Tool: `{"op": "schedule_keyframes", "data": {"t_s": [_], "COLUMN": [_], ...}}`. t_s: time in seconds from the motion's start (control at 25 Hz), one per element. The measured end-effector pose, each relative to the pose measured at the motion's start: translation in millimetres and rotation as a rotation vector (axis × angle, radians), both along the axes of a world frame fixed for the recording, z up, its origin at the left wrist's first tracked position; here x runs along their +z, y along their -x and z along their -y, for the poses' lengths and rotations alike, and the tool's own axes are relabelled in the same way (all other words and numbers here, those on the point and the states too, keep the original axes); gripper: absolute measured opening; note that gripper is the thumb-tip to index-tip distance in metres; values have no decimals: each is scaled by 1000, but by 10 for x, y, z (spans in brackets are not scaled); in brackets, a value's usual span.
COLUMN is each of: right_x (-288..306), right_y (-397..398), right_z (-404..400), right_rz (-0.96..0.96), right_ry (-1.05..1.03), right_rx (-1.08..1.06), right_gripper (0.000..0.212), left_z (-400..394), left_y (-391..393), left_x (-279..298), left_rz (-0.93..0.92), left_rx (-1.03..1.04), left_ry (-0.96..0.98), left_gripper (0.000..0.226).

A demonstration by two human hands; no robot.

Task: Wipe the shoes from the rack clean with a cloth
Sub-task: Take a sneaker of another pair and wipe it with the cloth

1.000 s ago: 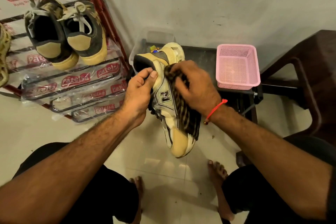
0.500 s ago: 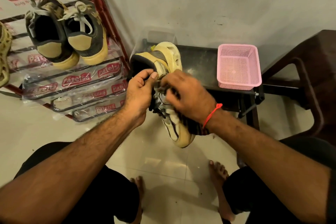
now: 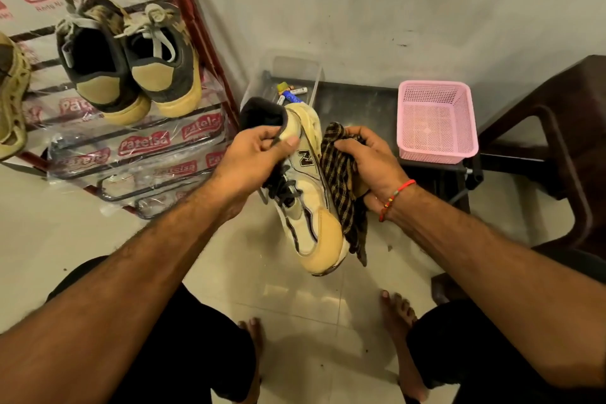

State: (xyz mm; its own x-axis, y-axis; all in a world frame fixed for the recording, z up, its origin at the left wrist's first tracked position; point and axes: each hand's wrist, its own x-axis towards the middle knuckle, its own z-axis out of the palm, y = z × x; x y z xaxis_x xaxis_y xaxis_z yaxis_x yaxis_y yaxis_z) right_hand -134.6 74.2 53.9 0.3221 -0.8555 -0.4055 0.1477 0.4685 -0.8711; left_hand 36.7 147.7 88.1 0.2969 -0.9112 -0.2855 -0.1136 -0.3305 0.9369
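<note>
A cream sneaker (image 3: 314, 213) with a black "N" logo and black laces hangs in mid-air, toe pointing down toward me. My left hand (image 3: 259, 157) grips it at the heel and collar, thumb across its side. My right hand (image 3: 367, 161) holds a bunched brown striped cloth (image 3: 341, 180) just right of the shoe, along its sole edge. On the red metal shoe rack (image 3: 203, 52) at the left sits a pair of dark and tan sneakers (image 3: 131, 62), with part of another tan shoe (image 3: 11, 98) at the frame's left edge.
A dark low table (image 3: 360, 102) behind the shoe carries a pink plastic basket (image 3: 436, 121) and a clear box with small tubes (image 3: 292, 92). A dark brown chair (image 3: 564, 128) stands at the right. My bare feet rest on the tiled floor (image 3: 295, 305) below.
My right hand with the cloth has slid off the shoe's upper to its right side, baring the logo and toe. The shoe has turned a little.
</note>
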Motion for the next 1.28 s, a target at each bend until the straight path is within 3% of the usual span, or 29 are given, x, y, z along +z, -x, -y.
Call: {"op": "schedule_keyframes", "data": {"t_s": [0.08, 0.16, 0.28, 0.4, 0.52, 0.68, 0.76, 0.88, 0.96, 1.08, 1.2, 1.28], "right_x": [-15, -9, 66, 98, 220, 373, 239, 180, 186, 176, 179, 182], "right_y": [-41, -56, -38, -31, 36, 61, 30, 118, 123, 15, 51, 32], "right_z": [-39, -52, -25, 9, -6, -413, -506, -149, -167, -412, -153, -190], "right_rz": [12, 12, -2, -58, -290, -467, -613, -902, -819, -681, -863, -827], "right_ry": [-16, -13, 30, 101, 388, 1172, 1358, 1203, 1223, 1405, 1232, 1278], "right_rx": [-11, -28, -44, 4, 131, 406, 598, 439, 393, 583, 468, 491], "right_gripper": [10, 9, 12, 10, 8, 16, 19, 22, 21, 21, 23, 23], "left_z": [-31, -46, -68, -92, -78, -14, -8, -19, -4, 19, -8, -1], "left_y": [3, 35, 28, -10, -86, -102, -45, 19, 2, 4, 65, 57], "left_x": [48, 96, 106, 56, -47, -174, -215, -244, -223, -221, -265, -241], "left_rz": [498, 795, 1093, 1231, 1140, 954, 875, 842, 809, 765, 659, 619], "left_rx": [-236, -382, -446, -323, -113, 53, 95, 124, 184, 197, 150, 162], "left_ry": [36, 92, 211, 422, 460, 291, 250, 270, 266, 235, 240, 252], "left_gripper": [36, 39, 44, 40, 39, 37, 35, 33, 32, 29, 24, 21]}}
